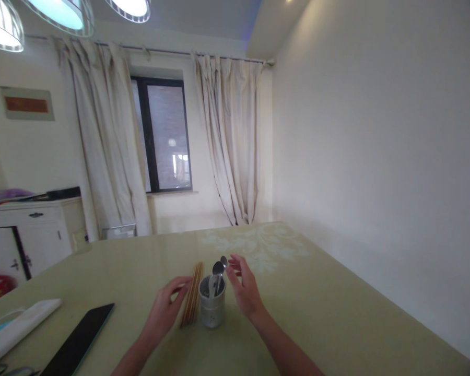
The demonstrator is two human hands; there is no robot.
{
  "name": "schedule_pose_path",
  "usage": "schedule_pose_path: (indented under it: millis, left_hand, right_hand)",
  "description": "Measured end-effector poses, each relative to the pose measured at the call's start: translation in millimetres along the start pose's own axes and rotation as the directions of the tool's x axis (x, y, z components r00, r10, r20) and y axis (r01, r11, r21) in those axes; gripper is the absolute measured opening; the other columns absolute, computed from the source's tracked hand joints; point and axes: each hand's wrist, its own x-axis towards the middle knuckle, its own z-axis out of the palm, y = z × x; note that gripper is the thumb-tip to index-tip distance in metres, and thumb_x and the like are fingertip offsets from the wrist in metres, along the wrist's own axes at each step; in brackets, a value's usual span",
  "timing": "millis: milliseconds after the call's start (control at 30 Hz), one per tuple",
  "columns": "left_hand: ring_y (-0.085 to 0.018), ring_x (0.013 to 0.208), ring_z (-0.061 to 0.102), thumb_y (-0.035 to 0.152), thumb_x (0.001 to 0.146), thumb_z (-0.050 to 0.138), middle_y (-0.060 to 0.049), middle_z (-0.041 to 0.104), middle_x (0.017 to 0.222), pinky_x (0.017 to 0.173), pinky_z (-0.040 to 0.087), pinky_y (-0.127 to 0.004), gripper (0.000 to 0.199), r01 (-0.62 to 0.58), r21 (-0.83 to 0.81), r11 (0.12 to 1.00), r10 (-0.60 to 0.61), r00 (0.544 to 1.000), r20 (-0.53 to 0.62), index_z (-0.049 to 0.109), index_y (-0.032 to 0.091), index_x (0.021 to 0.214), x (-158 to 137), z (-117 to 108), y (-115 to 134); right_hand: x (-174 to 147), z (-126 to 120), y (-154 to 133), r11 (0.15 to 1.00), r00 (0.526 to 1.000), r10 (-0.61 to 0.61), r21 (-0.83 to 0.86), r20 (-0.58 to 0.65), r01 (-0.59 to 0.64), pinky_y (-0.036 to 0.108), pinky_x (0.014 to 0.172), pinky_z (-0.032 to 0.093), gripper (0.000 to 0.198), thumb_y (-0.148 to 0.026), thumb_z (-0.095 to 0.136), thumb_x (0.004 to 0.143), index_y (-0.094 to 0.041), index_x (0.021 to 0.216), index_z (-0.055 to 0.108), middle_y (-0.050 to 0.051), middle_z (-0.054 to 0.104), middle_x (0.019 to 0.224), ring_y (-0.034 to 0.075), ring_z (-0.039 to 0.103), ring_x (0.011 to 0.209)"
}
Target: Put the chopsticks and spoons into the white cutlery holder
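Observation:
A grey cup [212, 312] stands upright on the table, with several spoons [218, 268] in it, bowls up. Just left of the cup lies a bundle of wooden chopsticks [192, 296], side by side. My left hand [166, 303] is at the left edge of the chopsticks, its fingers bent and apart from the thumb; the fingertips reach the bundle, but I cannot tell whether they press on it. My right hand [246, 290] is beside the cup on the right, fingers apart, close to the spoon bowls. Nothing shows in its grasp.
On the table's [329, 313] left lie a black tablet-like slab [80, 339] and a long white object [27, 326]. A clear jar [79, 241] stands near the far left edge. A plain wall [376, 156] runs along the right side. A white cabinet [43, 230] is behind, left.

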Motion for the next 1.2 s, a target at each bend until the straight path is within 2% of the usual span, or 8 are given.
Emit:
schedule_pose_path:
  millis: [100, 267, 433, 567, 733, 833, 967, 1200]
  left_hand:
    - [-0.027, 0.106, 0.077, 0.061, 0.093, 0.056, -0.009, 0.082, 0.115, 0.093, 0.063, -0.040, 0.046, 0.031, -0.046, 0.998, -0.033, 0.999, -0.042, 0.079, 0.023, 0.105, 24.0, 3.3, 32.7]
    - [-0.024, 0.092, 0.076, 0.049, 0.091, 0.063, -0.009, 0.083, 0.101, 0.078, 0.059, -0.033, 0.035, 0.001, 0.050, 0.999, -0.013, 0.974, 0.226, 0.079, 0.020, 0.101, 58.0, 18.8, 78.7]
    - [-0.022, 0.092, 0.073, 0.038, 0.088, 0.066, -0.003, 0.081, 0.095, 0.082, 0.057, -0.030, 0.019, -0.149, 0.093, 0.985, 0.107, 0.929, 0.355, 0.078, 0.023, 0.089, 75.0, 3.5, 115.5]
    - [-0.022, 0.083, 0.072, 0.056, 0.089, 0.068, -0.003, 0.079, 0.085, 0.079, 0.060, -0.032, 0.035, -0.109, -0.151, 0.982, 0.133, 0.978, 0.161, 0.076, 0.022, 0.089, 85.8, -37.0, 126.4]
    - [-0.019, 0.078, 0.071, 0.067, 0.077, 0.075, -0.003, 0.079, 0.085, 0.074, 0.061, -0.032, 0.051, 0.045, -0.246, 0.968, -0.092, 0.978, -0.185, 0.075, 0.020, 0.096, 105.3, -59.8, 78.1]
    - [-0.020, 0.069, 0.071, 0.072, 0.065, 0.076, -0.006, 0.079, 0.077, 0.063, 0.057, -0.030, 0.059, 0.254, -0.146, 0.956, -0.266, 0.961, -0.072, 0.077, 0.018, 0.088, 112.3, -48.0, 27.0]
    - [-0.019, 0.057, 0.066, 0.057, 0.069, 0.071, -0.004, 0.074, 0.062, 0.056, 0.048, -0.027, 0.042, 0.390, 0.120, 0.913, -0.405, 0.901, 0.153, 0.080, 0.018, 0.078, 107.4, -23.2, -29.0]
    - [-0.024, 0.063, 0.070, 0.033, 0.075, 0.066, -0.002, 0.066, 0.049, 0.065, 0.048, -0.029, 0.024, 0.364, 0.422, 0.830, -0.450, 0.885, 0.121, 0.069, 0.023, 0.054, 91.7, -2.6, -50.0]
  right_hand:
    - [31.9, -7.7, -22.7, 0.995, 0.996, -0.012, -0.097, 0.091, 0.021, 0.035, 0.088, 0.056, 0.033, -0.044, 0.051, 0.104, -0.020, 0.119, 0.068, 0.010, 0.077, 0.107, 0.023, 0.074, 0.097]
    - [67.8, -12.1, -43.5, 0.958, 0.964, -0.019, -0.271, 0.265, 0.094, 0.028, 0.071, 0.047, 0.011, -0.020, 0.067, 0.090, -0.020, 0.084, 0.076, 0.002, 0.076, 0.077, 0.019, 0.068, 0.074]
    - [68.7, -20.6, -57.7, 0.874, 0.919, -0.057, -0.425, 0.389, 0.234, 0.027, 0.066, 0.040, 0.016, -0.014, 0.067, 0.087, -0.023, 0.080, 0.078, 0.000, 0.076, 0.073, 0.018, 0.067, 0.070]
    - [64.2, -29.6, -65.7, 0.847, 0.911, 0.003, -0.485, 0.413, 0.217, 0.026, 0.062, 0.040, 0.017, -0.012, 0.069, 0.085, -0.025, 0.088, 0.079, -0.001, 0.078, 0.074, 0.018, 0.069, 0.068]
    - [65.8, -36.2, -74.9, 0.891, 0.922, 0.018, -0.424, 0.388, 0.161, 0.025, 0.057, 0.041, 0.017, -0.012, 0.072, 0.084, -0.023, 0.072, 0.078, -0.002, 0.075, 0.064, 0.016, 0.067, 0.059]
    - [68.7, -44.4, -89.3, 0.925, 0.944, -0.039, -0.347, 0.327, 0.158, 0.025, 0.060, 0.046, 0.014, -0.018, 0.073, 0.088, -0.024, 0.079, 0.081, -0.002, 0.077, 0.068, 0.017, 0.069, 0.063]
    - [72.8, -57.8, -106.8, 0.949, 0.972, -0.164, -0.242, 0.171, 0.203, 0.027, 0.063, 0.052, 0.013, -0.033, 0.076, 0.092, -0.025, 0.087, 0.084, 0.000, 0.082, 0.078, 0.018, 0.072, 0.070]
    - [74.8, -59.4, -105.9, 0.976, 0.982, -0.185, -0.122, -0.031, 0.180, 0.032, 0.070, 0.060, 0.027, -0.045, 0.074, 0.095, -0.021, 0.088, 0.085, 0.005, 0.083, 0.082, 0.021, 0.076, 0.074]
